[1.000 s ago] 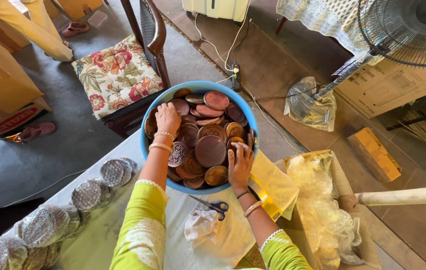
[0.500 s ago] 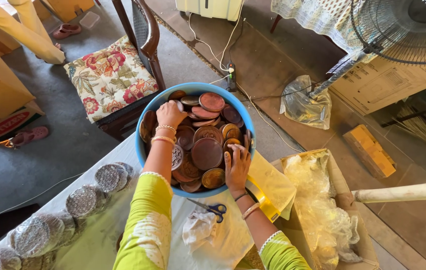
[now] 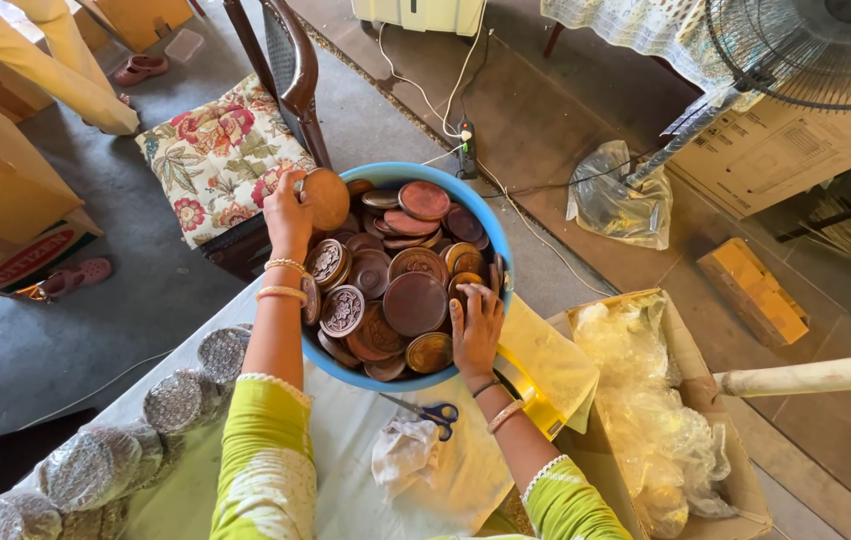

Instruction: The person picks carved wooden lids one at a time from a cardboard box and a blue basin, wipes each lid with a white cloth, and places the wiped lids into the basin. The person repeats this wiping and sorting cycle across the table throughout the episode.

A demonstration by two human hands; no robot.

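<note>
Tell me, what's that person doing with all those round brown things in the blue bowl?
A person in green sleeves is picking through a blue bowl heaped with round brown wooden discs. The left hand lifts one disc up at the bowl's far edge. The right hand rests on the pile near the front. Scissors and a crumpled cloth lie on the table beside foil-wrapped stacks.

round blue tub (image 3: 401, 176) sits on the table edge, heaped with brown wooden discs (image 3: 416, 303), some smooth, some carved, lying flat or tilted and overlapping. one plain brown disc (image 3: 327, 198) is raised on edge over the tub's left rim.
</note>
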